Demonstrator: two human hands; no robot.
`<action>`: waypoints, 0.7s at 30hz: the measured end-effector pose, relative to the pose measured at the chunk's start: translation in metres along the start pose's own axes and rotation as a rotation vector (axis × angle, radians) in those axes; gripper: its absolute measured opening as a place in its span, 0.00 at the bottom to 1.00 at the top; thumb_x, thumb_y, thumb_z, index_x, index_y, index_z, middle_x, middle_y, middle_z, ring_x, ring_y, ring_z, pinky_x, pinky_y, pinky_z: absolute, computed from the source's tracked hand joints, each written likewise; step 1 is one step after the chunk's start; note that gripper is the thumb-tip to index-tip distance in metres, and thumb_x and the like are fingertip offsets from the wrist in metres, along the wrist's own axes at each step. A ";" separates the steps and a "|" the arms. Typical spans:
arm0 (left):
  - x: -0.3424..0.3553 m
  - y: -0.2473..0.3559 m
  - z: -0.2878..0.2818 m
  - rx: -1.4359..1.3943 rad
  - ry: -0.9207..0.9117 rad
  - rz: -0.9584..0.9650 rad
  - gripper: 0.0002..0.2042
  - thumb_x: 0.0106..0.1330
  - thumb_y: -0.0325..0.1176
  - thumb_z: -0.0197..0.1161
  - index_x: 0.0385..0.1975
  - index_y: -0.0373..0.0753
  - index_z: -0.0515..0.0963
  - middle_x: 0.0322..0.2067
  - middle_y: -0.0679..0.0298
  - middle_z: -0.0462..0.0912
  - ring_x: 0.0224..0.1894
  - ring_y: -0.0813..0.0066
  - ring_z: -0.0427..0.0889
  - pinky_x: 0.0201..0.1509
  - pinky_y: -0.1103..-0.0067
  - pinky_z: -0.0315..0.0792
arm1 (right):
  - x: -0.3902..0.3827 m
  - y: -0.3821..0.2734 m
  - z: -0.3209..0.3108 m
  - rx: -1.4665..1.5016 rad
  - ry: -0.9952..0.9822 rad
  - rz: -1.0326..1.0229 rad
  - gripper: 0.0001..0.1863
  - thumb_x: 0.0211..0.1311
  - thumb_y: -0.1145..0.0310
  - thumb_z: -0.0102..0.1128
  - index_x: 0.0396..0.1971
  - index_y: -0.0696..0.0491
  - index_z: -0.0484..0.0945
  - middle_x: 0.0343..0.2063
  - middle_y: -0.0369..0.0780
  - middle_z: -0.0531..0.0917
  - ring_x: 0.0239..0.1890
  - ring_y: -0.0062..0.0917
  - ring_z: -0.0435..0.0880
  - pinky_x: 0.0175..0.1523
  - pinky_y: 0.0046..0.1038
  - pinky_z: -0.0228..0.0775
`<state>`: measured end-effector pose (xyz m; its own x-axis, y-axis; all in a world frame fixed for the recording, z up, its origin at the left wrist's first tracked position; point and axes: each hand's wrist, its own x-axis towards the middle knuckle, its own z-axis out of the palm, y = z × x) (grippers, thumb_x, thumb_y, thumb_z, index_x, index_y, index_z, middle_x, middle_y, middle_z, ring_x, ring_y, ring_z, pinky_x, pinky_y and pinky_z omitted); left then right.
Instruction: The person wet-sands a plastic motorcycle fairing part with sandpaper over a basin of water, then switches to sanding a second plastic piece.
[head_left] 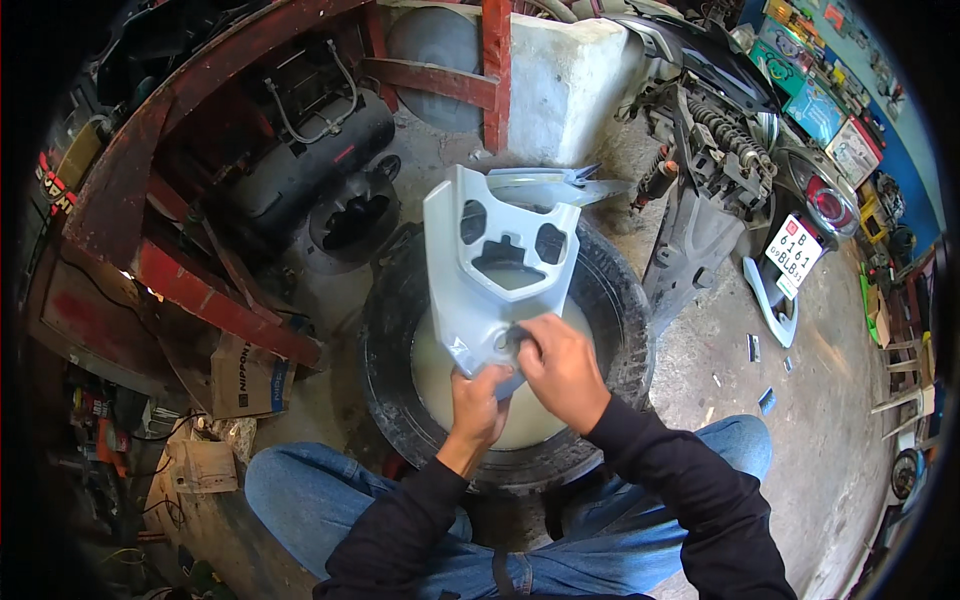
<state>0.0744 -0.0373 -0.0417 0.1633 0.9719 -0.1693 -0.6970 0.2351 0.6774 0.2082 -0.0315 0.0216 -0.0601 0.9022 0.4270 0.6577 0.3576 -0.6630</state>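
A pale silver-white plastic motorcycle body panel [480, 302] with several cut-out openings stands tilted above a round black rubber tub [384, 372]. Cloudy whitish water [430, 378] fills the tub. My left hand [478, 410] grips the panel's near lower end, its thumb on the front face. Against that same lower face, beside a small round hole, my right hand [565, 372] presses with bent fingers. Something dark shows at its fingertips, too small to name. Another pale panel [545, 188] lies behind the tub's far rim, partly hidden.
A black air compressor tank [325, 150] sits under a red wooden frame [215, 290] at left. A partly stripped motorcycle [725, 150] stands at far right. Small blue scraps [767, 401] lie on the concrete floor. A cardboard box [245, 375] is left of the tub.
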 end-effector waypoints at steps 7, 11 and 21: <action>0.002 0.000 -0.003 -0.011 0.009 -0.025 0.24 0.58 0.19 0.56 0.58 0.32 0.71 0.48 0.59 0.80 0.49 0.66 0.82 0.55 0.68 0.78 | 0.004 0.004 0.001 0.003 -0.010 0.032 0.11 0.58 0.78 0.57 0.40 0.63 0.81 0.35 0.52 0.83 0.39 0.49 0.83 0.46 0.43 0.75; 0.001 -0.008 -0.007 0.004 0.014 -0.044 0.24 0.58 0.19 0.56 0.58 0.32 0.70 0.48 0.58 0.80 0.49 0.66 0.82 0.56 0.68 0.77 | 0.013 0.006 0.008 0.019 -0.027 0.074 0.11 0.57 0.78 0.57 0.40 0.63 0.80 0.35 0.52 0.83 0.40 0.48 0.83 0.46 0.43 0.75; 0.001 0.002 -0.005 0.017 -0.014 -0.044 0.23 0.60 0.19 0.56 0.57 0.32 0.71 0.48 0.62 0.80 0.48 0.69 0.82 0.56 0.69 0.77 | 0.005 0.000 0.001 0.004 -0.016 -0.028 0.12 0.54 0.79 0.58 0.40 0.60 0.80 0.35 0.48 0.82 0.40 0.45 0.82 0.48 0.43 0.74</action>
<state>0.0696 -0.0356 -0.0443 0.2034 0.9607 -0.1891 -0.6770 0.2775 0.6817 0.2066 -0.0271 0.0230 -0.0903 0.8957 0.4354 0.6527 0.3834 -0.6535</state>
